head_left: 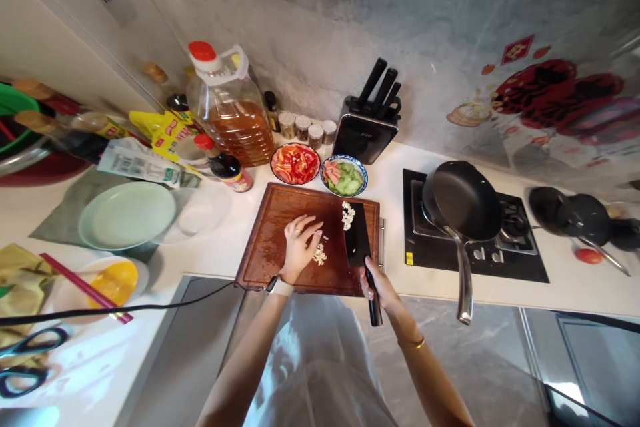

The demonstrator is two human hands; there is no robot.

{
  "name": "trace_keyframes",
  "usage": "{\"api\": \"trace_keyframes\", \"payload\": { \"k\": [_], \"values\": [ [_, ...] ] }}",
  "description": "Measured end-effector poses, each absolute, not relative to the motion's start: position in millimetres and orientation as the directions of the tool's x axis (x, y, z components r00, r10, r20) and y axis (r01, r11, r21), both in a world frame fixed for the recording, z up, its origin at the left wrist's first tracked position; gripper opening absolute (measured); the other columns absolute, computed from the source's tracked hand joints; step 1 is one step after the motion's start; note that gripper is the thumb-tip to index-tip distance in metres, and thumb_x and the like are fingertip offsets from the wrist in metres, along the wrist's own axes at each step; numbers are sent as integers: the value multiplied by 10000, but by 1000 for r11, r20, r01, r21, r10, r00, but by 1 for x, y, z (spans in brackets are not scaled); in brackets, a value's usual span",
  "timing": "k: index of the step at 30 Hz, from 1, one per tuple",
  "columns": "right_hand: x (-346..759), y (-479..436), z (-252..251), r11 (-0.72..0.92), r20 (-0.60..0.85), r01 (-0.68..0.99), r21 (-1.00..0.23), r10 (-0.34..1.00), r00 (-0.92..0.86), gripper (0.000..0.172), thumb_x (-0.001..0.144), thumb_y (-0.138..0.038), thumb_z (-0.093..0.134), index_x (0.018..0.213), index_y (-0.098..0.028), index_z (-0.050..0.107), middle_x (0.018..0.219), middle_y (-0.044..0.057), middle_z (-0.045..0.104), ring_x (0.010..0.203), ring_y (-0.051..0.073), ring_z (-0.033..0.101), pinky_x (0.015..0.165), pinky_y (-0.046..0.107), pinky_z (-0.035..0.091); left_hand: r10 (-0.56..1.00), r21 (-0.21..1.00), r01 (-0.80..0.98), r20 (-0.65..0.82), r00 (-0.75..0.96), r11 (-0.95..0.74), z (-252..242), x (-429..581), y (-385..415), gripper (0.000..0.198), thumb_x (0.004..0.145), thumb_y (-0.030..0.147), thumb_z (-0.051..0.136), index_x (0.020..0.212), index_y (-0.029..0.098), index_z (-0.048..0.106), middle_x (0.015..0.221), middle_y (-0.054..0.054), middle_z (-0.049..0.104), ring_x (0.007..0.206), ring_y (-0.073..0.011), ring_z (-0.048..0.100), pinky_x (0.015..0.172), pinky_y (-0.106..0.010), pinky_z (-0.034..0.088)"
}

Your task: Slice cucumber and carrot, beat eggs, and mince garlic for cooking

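My right hand [377, 283] is wrapped round the black handle of a cleaver [356, 237]. The wide dark blade lies over the right part of the wooden cutting board [270, 223], with chopped white pieces [349, 215] on its far end. Over the middle of the board is my left hand [301, 243], fingers apart and holding nothing. More chopped white bits [319, 254] lie on the board beside its fingertips. Just behind the board stand a bowl of sliced red vegetable [295, 164] and a patterned bowl with green slices and pink pieces [345, 177].
A black pan [465, 200] rests on the stove [430, 257] at right. Behind the bowls are a knife block [364, 130], spice jars [302, 127] and an oil jug [237, 123]. A pale green plate [127, 215], egg bowl [114, 281] and scissors [30, 360] lie left.
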State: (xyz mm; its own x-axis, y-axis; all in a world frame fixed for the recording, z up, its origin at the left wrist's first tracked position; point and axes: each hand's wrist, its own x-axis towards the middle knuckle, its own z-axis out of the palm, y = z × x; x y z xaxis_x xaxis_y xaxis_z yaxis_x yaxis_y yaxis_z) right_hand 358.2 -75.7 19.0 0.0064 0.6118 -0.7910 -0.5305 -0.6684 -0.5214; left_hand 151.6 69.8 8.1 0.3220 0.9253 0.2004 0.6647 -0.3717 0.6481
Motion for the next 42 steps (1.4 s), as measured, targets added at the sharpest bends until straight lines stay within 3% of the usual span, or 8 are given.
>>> {"api": "trace_keyframes", "payload": {
  "k": [4, 7, 10, 19, 27, 34, 42],
  "values": [
    [383, -18, 35, -653, -775, -513, -556, 631, 37, 460, 832, -623, 611, 719, -181, 544, 483, -63, 485, 333, 41, 379, 316, 169, 271, 834, 599, 611, 194, 516, -517, 30, 191, 102, 436, 978, 404, 431, 1399, 352, 530, 1536, -75, 374, 1410, -304, 293, 1126, -525, 260],
    [398, 17, 42, -677, -780, -471, -565, 624, 38, 439, 875, -586, 580, 722, -175, 547, 478, -60, 484, 328, 42, 374, 314, 163, 270, 767, 551, 583, 180, 615, -597, 34, 221, 130, 457, 972, 429, 437, 1425, 395, 483, 1617, -49, 221, 1472, -341, 164, 1154, -576, 176],
    [408, 34, 43, -680, -764, -435, -590, 644, 30, 427, 888, -563, 573, 720, -171, 550, 481, -54, 494, 328, 44, 388, 319, 157, 285, 750, 531, 577, 188, 634, -621, 25, 243, 159, 456, 966, 448, 448, 1417, 398, 494, 1638, -39, 171, 1490, -341, 138, 1178, -573, 123],
    [428, 40, 28, -739, -805, -410, -535, 593, -18, 432, 905, -565, 541, 724, -173, 534, 462, -64, 487, 305, 36, 374, 306, 144, 243, 748, 511, 588, 188, 636, -628, -1, 258, 212, 388, 964, 461, 460, 1313, 383, 609, 1625, -40, 227, 1493, -314, 162, 1190, -563, 113],
    [439, 42, 23, -708, -776, -409, -576, 631, 1, 439, 877, -577, 578, 714, -170, 547, 460, -64, 490, 303, 40, 375, 291, 152, 250, 813, 520, 653, 160, 560, -551, -9, 261, 231, 436, 953, 480, 469, 1352, 346, 583, 1608, -60, 270, 1481, -329, 186, 1189, -575, 109],
    [444, 43, 18, -718, -777, -389, -577, 629, -7, 450, 872, -592, 580, 710, -174, 547, 449, -66, 478, 293, 48, 386, 282, 160, 257, 712, 516, 543, 211, 669, -663, -10, 265, 221, 401, 939, 478, 502, 1321, 401, 598, 1615, -22, 246, 1480, -327, 185, 1190, -564, 88],
    [446, 32, 17, -744, -808, -398, -536, 589, -13, 464, 845, -618, 598, 707, -178, 547, 454, -64, 487, 292, 47, 379, 282, 161, 238, 820, 532, 651, 163, 548, -541, -22, 256, 228, 400, 960, 448, 450, 1277, 305, 647, 1575, -65, 341, 1468, -318, 208, 1179, -573, 113]
  ]
}}
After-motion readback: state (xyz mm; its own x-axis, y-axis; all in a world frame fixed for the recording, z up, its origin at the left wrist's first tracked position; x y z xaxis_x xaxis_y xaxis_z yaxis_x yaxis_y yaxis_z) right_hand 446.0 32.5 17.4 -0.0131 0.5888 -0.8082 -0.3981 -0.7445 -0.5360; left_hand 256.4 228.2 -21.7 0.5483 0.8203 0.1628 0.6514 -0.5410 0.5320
